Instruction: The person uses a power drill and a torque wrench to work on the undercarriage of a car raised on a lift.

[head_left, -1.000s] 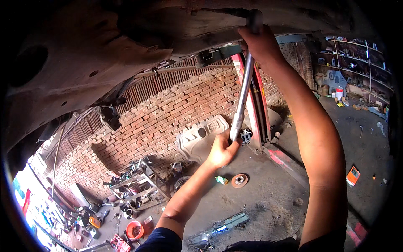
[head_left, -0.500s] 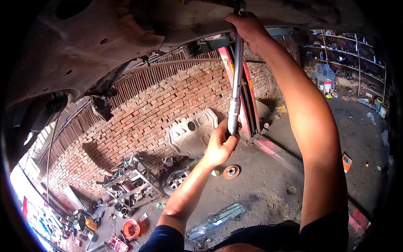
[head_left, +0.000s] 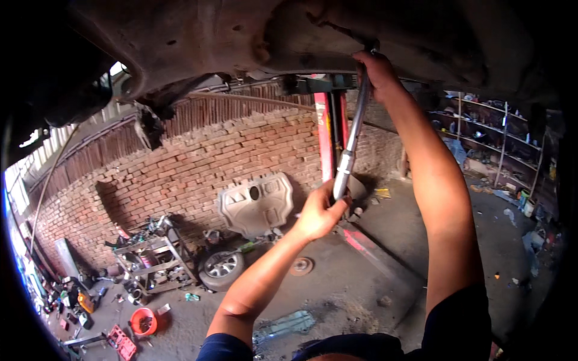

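So, the long silver bar [head_left: 356, 127] leans up and to your right, below the dark car bottom [head_left: 205, 42]. Your left grip [head_left: 321, 213] is curled around its low end. Your right grip [head_left: 379, 71] is wrapped around it near the top, so that one is nearer the car. I cannot tell whether the bar's top touches it.

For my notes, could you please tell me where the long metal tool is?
In the head view, the long metal tool is right of centre, slanting from the left hand up to the right hand, below the vehicle's underside.
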`<state>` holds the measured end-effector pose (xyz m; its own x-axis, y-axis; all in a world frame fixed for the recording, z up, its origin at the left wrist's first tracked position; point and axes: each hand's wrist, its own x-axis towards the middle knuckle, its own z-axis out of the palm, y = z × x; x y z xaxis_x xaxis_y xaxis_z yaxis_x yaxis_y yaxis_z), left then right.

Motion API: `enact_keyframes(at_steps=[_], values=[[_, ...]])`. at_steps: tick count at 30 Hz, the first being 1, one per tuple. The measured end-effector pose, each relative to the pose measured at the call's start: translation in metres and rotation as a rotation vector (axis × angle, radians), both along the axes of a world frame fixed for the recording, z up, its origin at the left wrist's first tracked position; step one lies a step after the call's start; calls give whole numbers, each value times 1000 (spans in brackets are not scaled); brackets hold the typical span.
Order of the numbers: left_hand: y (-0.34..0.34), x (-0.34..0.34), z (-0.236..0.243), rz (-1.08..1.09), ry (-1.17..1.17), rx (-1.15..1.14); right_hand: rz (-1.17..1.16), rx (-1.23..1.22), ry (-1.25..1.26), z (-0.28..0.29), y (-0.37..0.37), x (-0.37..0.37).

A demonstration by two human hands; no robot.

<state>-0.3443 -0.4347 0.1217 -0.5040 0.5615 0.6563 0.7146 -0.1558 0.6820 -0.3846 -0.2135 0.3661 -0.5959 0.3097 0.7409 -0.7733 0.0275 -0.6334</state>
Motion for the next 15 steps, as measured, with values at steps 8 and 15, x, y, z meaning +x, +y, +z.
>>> enact_keyframes(at_steps=[8,15], values=[[-3,-51,12,310,180,-88,-45,-104,97,-5,-2,-2],[8,-83,27,581,501,-199,-168,-174,210,-4,16,-18]])
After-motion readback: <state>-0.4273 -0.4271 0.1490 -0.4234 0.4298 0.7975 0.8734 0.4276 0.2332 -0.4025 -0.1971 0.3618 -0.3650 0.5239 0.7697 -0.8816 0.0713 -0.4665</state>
